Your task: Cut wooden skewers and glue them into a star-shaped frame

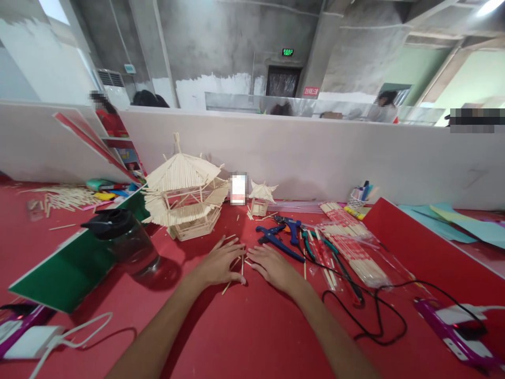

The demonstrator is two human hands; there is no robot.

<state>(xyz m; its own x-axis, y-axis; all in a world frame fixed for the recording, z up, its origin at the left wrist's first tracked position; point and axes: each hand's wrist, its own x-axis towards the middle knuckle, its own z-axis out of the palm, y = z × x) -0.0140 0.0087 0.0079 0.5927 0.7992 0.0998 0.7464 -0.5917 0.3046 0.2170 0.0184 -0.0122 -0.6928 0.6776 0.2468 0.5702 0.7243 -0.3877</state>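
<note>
My left hand (220, 261) lies flat on the red table (244, 326), fingers stretched out over a few loose wooden sticks (238, 268). My right hand (271, 265) rests palm down beside it, fingers extended toward the same sticks, thumbs nearly touching. Neither hand grips anything. Behind the left hand stands a large wooden-stick pavilion model (184, 196); a small one (261, 198) stands further right. A blue glue gun (281, 235) lies just beyond my right hand.
A dark water bottle (126, 241) and a green board (74, 268) lie left. Packets of chopsticks (355, 247), pliers and a black cable (371, 310) lie right. Purple power strips (453, 326) sit at both front corners. A white partition (315, 152) closes the back.
</note>
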